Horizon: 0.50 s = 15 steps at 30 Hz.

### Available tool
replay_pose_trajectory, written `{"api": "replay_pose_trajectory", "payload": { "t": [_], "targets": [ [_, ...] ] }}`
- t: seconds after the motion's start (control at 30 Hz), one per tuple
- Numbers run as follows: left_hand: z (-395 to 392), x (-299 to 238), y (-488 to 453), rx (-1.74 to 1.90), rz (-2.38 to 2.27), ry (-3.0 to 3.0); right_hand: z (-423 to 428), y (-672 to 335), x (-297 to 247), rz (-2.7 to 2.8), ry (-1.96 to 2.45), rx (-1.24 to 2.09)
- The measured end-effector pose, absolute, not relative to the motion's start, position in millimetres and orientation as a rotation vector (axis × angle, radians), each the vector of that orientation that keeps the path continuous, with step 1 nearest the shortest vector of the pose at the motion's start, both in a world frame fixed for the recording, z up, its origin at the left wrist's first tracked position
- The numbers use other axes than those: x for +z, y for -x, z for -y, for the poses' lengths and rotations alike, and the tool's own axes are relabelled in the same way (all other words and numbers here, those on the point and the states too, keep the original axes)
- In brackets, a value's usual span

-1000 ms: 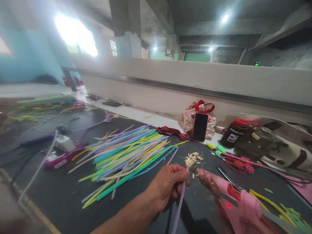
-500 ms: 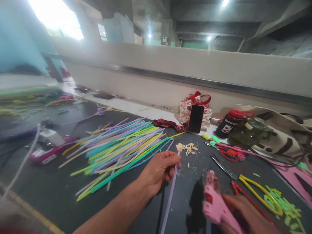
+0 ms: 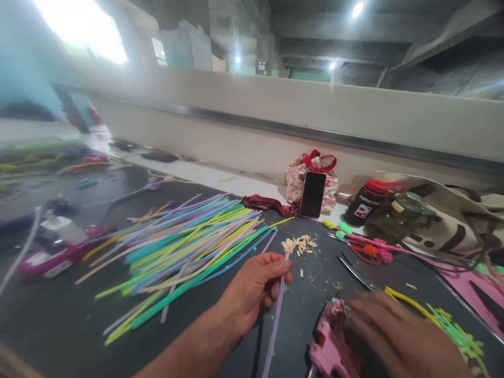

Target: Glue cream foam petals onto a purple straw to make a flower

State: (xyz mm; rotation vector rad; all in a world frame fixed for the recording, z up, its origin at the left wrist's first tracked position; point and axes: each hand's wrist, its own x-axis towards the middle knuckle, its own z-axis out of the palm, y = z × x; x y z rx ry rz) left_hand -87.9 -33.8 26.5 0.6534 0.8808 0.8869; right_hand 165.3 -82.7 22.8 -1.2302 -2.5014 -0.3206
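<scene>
My left hand (image 3: 260, 283) pinches a lavender pipe-cleaner-like stem (image 3: 276, 325) between thumb and fingers. A small cream cluster (image 3: 290, 245) shows at the stem's top, just above my fingertips, and more cream pieces (image 3: 304, 243) lie behind it. My right hand (image 3: 409, 333), blurred by motion, hovers at the lower right with its fingers stretched out and nothing visible in them. Beside it on the left is a pink glue gun (image 3: 329, 344), apart from the fingers. The hand partly covers a cutting tool with yellow handles (image 3: 409, 302).
Many coloured stems (image 3: 189, 252) lie in a heap to the left. A phone (image 3: 312, 194) leans on a patterned bag (image 3: 295, 176). Red-handled scissors (image 3: 360, 249), a black bottle (image 3: 364, 202) and green scraps (image 3: 457, 331) are on the right. A purple device (image 3: 59, 257) is far left.
My right hand has let go of the pink glue gun and moved up and right, over the yellow handles. My left hand still holds the lavender stem. The view has shifted slightly.
</scene>
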Motion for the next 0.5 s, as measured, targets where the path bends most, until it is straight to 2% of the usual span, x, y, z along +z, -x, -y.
{"api": "replay_pose_trajectory", "payload": {
  "t": [0.1,0.27,0.5],
  "targets": [
    [34.7,24.4,87.6,0.863,-0.876,-0.667,28.2,-151.3,47.0,2.511,1.444,-0.035],
    [35.5,23.9,88.0,0.858,-0.855,-0.684,-58.4,-123.2,37.9,2.566,1.499,0.048],
    [34.9,24.7,90.3,0.856,-0.826,-0.691,-83.5,-110.6,12.0,2.650,1.573,0.173]
  ]
}}
